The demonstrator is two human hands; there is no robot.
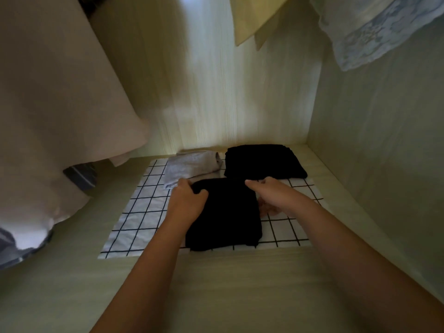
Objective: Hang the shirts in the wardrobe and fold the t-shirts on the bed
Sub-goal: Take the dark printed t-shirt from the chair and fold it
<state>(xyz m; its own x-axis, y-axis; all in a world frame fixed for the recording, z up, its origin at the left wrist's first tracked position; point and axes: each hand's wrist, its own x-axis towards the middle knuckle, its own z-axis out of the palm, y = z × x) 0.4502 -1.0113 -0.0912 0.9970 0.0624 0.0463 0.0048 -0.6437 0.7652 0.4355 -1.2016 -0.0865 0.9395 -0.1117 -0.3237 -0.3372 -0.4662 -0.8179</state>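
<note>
Near t-shirt [223,212] was gripped by left hand [187,200], second t-shirt [262,162] at one o'clock, one grey garment [192,167], hold of right hand [269,191] was obscured.

Arms outstretched; left hand [188,200] grips black t-shirt [224,217]; right hand [270,192] pinches its edge.

One view only: head cam, wide-angle, inside the wardrobe [264,104], pitched forward-down at its floor board [216,284]. Close range; back panel [204,80] straight ahead, right wall [384,164] alongside.

Bare forearms — left grip [188,200] and right grip [271,192] bare too.
</note>
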